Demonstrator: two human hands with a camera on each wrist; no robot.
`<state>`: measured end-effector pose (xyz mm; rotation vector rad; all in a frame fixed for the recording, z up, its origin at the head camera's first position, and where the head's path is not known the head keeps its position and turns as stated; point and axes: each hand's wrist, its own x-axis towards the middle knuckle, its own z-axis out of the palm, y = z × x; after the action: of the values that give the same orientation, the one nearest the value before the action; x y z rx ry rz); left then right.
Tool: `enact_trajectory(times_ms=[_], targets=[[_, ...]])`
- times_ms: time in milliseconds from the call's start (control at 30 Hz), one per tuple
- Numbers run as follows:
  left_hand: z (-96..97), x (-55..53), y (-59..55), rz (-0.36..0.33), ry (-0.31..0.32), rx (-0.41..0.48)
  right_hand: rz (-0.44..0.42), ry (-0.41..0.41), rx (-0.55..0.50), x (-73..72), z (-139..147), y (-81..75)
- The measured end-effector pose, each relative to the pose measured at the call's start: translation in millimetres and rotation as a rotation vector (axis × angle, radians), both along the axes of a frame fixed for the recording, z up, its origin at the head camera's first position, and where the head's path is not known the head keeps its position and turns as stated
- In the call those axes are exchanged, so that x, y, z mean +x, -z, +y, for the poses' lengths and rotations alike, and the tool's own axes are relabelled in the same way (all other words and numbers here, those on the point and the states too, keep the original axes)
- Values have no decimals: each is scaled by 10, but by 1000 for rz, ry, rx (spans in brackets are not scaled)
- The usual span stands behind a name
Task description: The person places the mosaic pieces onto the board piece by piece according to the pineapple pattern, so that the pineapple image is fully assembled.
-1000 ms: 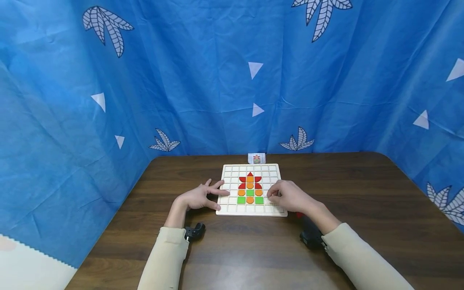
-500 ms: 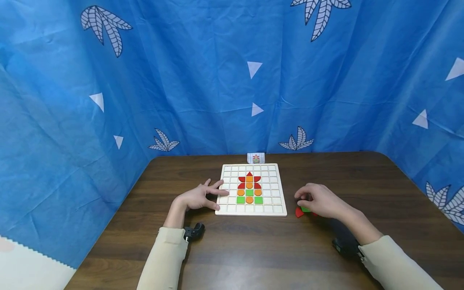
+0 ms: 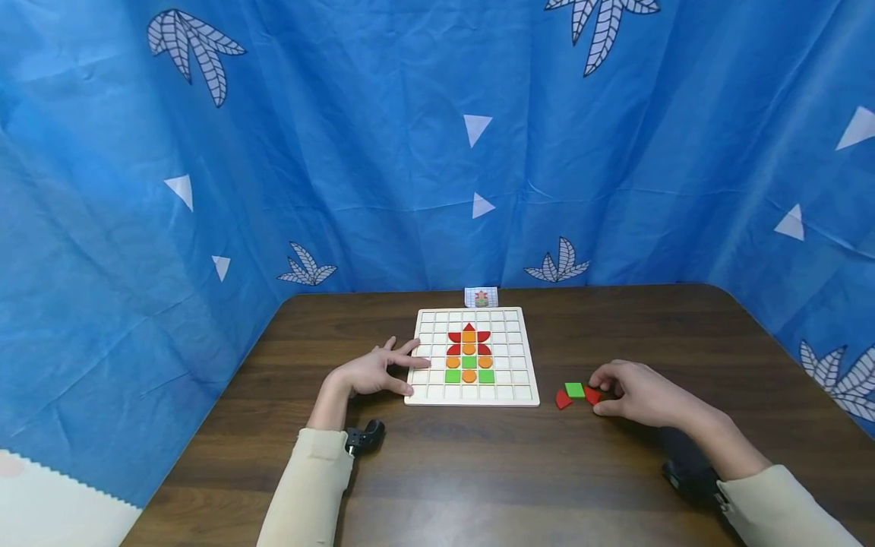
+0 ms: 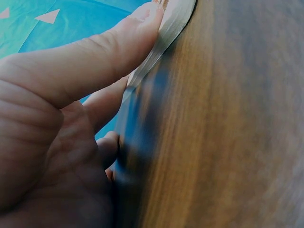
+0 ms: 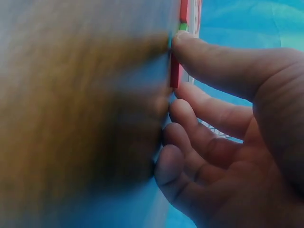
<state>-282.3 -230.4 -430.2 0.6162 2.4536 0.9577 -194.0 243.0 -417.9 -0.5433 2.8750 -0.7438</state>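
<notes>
A cream grid board (image 3: 509, 328) lies on the table, bearing a figure of red, orange and green tiles in its middle columns. My left hand (image 3: 374, 372) rests on the board's left edge with fingers spread. In the left wrist view, the thumb (image 4: 114, 45) touches the board's side (image 4: 168, 35). Right of the board, my right hand (image 3: 639, 391) has thumb and index finger at either side of a red quarter-circle tile (image 3: 592, 395), pinching it at the table. A green square tile (image 3: 574, 390) and another red tile (image 3: 563, 399) lie to its left.
A small pattern card (image 3: 481, 297) stands behind the board, showing a similar figure. The brown wooden table (image 3: 465, 463) reaches back to a blue patterned curtain (image 3: 383, 152). A black wrist camera (image 3: 366, 437) sits on the left wrist, close above the tabletop.
My right hand has moved right from the board's right side to the loose tiles, then on to the rightmost red one. The left hand stays on the board's edge.
</notes>
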Motion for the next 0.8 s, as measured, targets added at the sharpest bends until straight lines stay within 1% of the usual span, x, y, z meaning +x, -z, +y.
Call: enact_trajectory(times_ms=[300,600,800], targets=[[6,7,-10,2,-4,1,34,7,28,10,-20,14],[-6,12,-1,-7,-11,-2,-14,16,41,20,-29,-12],[-8,0,2,-7,-6,-3,-4,22,29,10,-43,-47]])
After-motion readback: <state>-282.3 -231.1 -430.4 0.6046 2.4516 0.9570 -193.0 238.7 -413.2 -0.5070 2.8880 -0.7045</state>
